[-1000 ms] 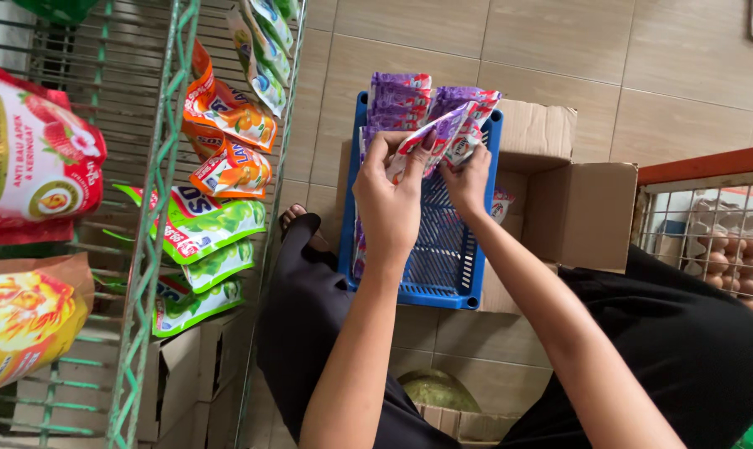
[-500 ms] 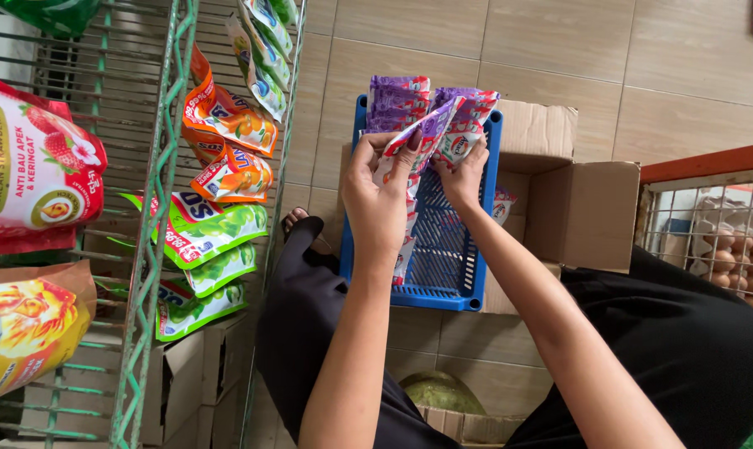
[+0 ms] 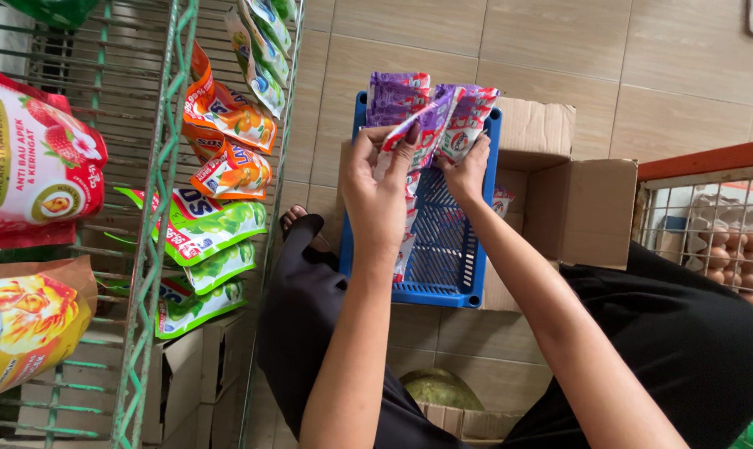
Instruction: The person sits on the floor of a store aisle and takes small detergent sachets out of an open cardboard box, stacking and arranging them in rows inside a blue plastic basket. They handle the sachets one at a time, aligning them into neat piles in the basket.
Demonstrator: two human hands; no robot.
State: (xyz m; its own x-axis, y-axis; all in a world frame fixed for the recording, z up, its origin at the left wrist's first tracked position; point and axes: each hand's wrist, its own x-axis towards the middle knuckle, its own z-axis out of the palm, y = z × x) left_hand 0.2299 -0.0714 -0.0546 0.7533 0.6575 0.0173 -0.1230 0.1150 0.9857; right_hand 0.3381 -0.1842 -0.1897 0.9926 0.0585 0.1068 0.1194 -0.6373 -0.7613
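Sorting step, by the look: left hand [image 3: 376, 195] pinching strip of purple sachets [image 3: 409, 158] over blue basket [image 3: 443, 287], near its far edge. Right hand [image 3: 466, 170] gripping neighbouring sachets. Next likely: steady pull to separate. Cardboard box [image 3: 576, 208] beside basket.
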